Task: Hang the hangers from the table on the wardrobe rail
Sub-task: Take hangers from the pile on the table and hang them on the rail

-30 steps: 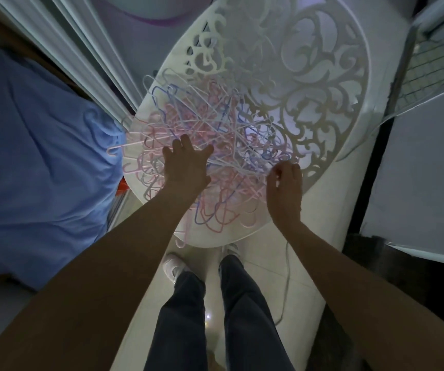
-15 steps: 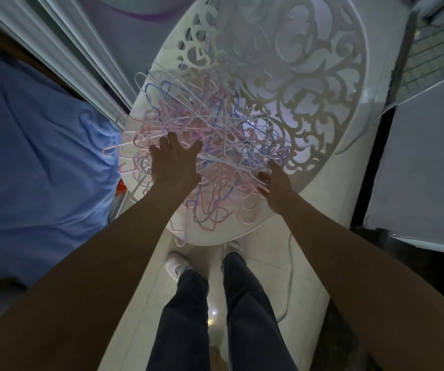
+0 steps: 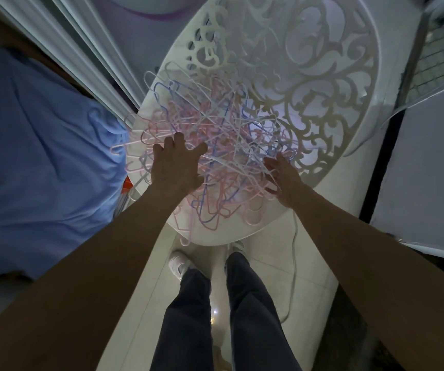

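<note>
A tangled heap of thin pink, blue and white hangers [image 3: 215, 135] lies on the near half of a round white table [image 3: 344, 162] with a cut-out scroll pattern. My left hand [image 3: 176, 167] rests flat on the left side of the heap, fingers spread. My right hand [image 3: 282, 172] is at the heap's right edge, fingers apart and reaching into the pink hangers; no hanger is clearly gripped. No wardrobe rail is in view.
A bed with a blue sheet [image 3: 41, 162] fills the left. White door mouldings [image 3: 81, 57] run along the back left. A dark gap and a pale panel [image 3: 424, 170] stand at the right. A cable [image 3: 293, 263] trails on the tiled floor by my legs.
My right hand has gone from a closed pinch at the heap's edge to spread fingers reaching into the hangers. My left hand has stayed pressed on the heap.
</note>
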`<state>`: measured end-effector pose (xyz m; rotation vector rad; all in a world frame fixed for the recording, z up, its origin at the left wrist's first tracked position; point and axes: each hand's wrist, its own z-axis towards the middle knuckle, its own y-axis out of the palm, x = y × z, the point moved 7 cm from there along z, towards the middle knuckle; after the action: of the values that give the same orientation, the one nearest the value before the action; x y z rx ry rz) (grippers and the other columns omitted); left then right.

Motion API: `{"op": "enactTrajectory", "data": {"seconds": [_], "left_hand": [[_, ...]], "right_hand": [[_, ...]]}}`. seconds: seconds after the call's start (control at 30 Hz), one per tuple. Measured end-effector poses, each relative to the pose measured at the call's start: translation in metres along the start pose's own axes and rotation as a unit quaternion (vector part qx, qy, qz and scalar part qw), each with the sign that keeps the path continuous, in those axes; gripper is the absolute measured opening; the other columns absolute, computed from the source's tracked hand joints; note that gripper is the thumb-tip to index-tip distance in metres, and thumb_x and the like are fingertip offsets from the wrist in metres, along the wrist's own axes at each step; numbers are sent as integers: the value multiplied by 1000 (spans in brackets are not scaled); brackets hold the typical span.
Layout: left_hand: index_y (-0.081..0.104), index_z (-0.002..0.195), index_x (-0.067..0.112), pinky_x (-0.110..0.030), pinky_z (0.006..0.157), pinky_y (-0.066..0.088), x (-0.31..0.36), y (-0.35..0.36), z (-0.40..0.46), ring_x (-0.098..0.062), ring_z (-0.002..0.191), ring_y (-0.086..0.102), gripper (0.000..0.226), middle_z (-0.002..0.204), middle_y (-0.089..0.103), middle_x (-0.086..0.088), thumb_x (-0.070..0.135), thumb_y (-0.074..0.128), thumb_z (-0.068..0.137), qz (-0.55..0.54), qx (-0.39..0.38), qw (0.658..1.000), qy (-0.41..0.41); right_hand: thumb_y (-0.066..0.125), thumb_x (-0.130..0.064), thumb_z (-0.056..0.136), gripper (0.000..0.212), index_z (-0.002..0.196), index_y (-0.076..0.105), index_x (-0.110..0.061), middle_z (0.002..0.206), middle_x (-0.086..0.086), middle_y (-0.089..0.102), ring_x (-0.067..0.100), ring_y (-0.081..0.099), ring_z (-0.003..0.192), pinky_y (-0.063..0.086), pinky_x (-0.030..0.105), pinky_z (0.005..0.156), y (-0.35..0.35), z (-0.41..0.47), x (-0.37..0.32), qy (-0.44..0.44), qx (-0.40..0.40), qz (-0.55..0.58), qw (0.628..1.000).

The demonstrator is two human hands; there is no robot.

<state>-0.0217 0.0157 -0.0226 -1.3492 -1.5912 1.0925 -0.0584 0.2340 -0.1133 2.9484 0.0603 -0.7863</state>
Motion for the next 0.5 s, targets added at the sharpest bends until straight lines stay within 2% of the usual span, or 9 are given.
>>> {"op": "enactTrajectory", "data": {"seconds": [0.07,0.13,0.2,0.27,0.37,0.43,0.5], "left_hand": [[42,128,28,-48,97,35,-5,-5,-3,-38,116,42,58,129,39,-19,36,66,76,-5,1,1000,-5],[41,129,28,-48,97,35,-9,-11,-5,-38,116,42,60,129,39,-19,36,67,75,-11,-1,1000,-11],[40,130,28,-49,98,35,-11,-17,-7,-38,116,42,62,128,39,-19,39,67,75,-24,-15,999,-16],[40,131,29,-49,98,35,-11,-23,-9,-38,115,43,63,126,40,-19,43,66,75,-31,-29,999,-16],[38,133,29,-48,98,35,-13,-35,-15,-38,116,43,66,126,41,-19,48,65,76,-46,-47,998,-19],[36,136,29,-47,99,34,-16,-45,-20,-37,119,42,69,129,40,-19,51,64,77,-53,-55,997,-19],[35,137,29,-46,99,36,-21,-59,-26,-35,120,43,70,131,40,-18,53,64,77,-53,-52,997,-18]], "right_hand": [[36,-47,98,35,92,57,-19,84,-1,55,8,63,56,49,19,50,6,-8,-1,7,-15,9,1000],[37,-41,99,33,86,54,-16,67,1,62,9,61,42,48,17,42,11,-18,-6,12,-9,11,1000],[41,-32,100,31,81,52,-10,52,3,60,12,57,38,48,19,45,13,-29,-15,1,9,43,999],[45,-27,99,27,80,50,-8,54,5,54,12,51,38,46,21,48,13,-40,-24,-7,26,78,997],[50,-23,96,24,75,52,-10,56,3,49,8,45,36,45,25,52,10,-59,-37,-29,58,46,997],[51,-20,96,26,71,52,-11,45,0,48,5,39,27,40,20,46,12,-74,-47,-51,72,24,996],[52,-19,95,26,71,54,-11,49,0,49,3,38,24,39,19,45,15,-90,-56,-65,89,16,994]]}}
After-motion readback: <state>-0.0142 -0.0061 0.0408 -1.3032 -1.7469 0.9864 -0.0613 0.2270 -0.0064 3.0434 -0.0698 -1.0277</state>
